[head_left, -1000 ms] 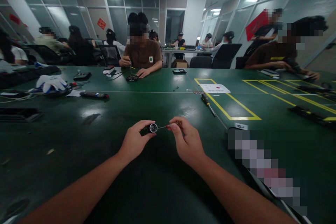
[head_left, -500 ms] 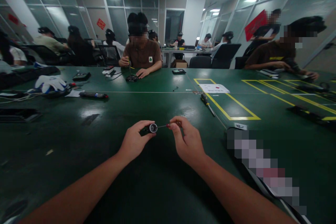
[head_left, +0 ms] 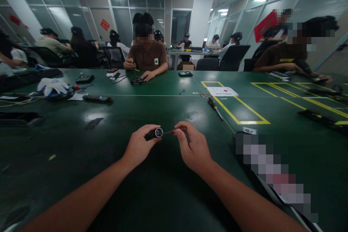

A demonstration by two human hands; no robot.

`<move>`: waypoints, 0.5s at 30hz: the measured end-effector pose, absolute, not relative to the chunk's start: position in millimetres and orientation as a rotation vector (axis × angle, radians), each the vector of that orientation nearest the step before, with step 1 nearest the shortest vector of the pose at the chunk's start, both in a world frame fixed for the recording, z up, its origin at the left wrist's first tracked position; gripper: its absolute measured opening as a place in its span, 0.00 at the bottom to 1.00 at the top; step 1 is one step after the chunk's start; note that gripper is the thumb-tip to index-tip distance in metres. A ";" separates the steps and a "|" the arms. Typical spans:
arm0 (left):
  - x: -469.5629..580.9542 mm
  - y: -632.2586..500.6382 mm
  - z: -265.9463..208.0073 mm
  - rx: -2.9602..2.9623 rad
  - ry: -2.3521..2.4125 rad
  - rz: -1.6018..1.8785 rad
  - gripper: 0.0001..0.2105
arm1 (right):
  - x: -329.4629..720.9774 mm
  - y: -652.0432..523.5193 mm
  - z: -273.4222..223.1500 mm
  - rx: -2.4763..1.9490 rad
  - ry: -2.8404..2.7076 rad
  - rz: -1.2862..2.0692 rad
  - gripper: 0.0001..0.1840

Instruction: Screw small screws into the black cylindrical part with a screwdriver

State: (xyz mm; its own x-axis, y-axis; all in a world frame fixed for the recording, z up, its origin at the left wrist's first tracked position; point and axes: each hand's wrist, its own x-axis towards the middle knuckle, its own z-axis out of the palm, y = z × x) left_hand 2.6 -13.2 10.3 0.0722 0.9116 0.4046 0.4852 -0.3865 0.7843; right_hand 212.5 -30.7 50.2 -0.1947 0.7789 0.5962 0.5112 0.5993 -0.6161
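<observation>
Near the middle of the view, my left hand (head_left: 139, 145) is closed around a small dark cylinder (head_left: 158, 132) with a silver ring at its round end, which faces me. My right hand (head_left: 193, 145) pinches the handle of a small screwdriver (head_left: 174, 131) with a red collar. Its thin shaft points left, and the tip meets the cylinder's ringed end or lies just beside it; I cannot tell which. Both hands are held above the green table (head_left: 163, 195). Fingers hide most of the cylinder's body and part of the screwdriver handle.
A black-and-yellow screwdriver (head_left: 214, 108) lies beyond my right hand, beside a white sheet (head_left: 222, 91). At right is a dark-edged, blurred-out object (head_left: 272, 174). White gloves (head_left: 53, 87) and a dark pen-like tool (head_left: 97, 99) lie left. A co-worker (head_left: 148, 54) sits opposite.
My right hand and the screwdriver have shifted very slightly left, with the handle turned a little in the fingers. The left hand and cylinder stay in place.
</observation>
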 end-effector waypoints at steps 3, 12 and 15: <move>2.3 -12.8 9.0 1.909 1.381 1.260 0.15 | 212.4 -30.2 50.3 -1.034 -1.868 0.376 0.07; 1.5 -10.7 7.1 1.915 1.385 1.258 0.15 | 213.1 -30.0 48.4 -1.043 -1.802 0.365 0.08; 1.9 -11.4 7.7 1.918 1.396 1.265 0.15 | 213.0 -29.6 48.5 -1.059 -1.825 0.335 0.08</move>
State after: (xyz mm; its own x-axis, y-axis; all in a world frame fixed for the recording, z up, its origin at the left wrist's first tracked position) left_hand 1.9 -11.4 7.7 0.0676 0.9096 0.4099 0.4978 -0.3868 0.7762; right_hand 213.0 -29.6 48.5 -0.1585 0.7824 0.6022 0.5180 0.5852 -0.6239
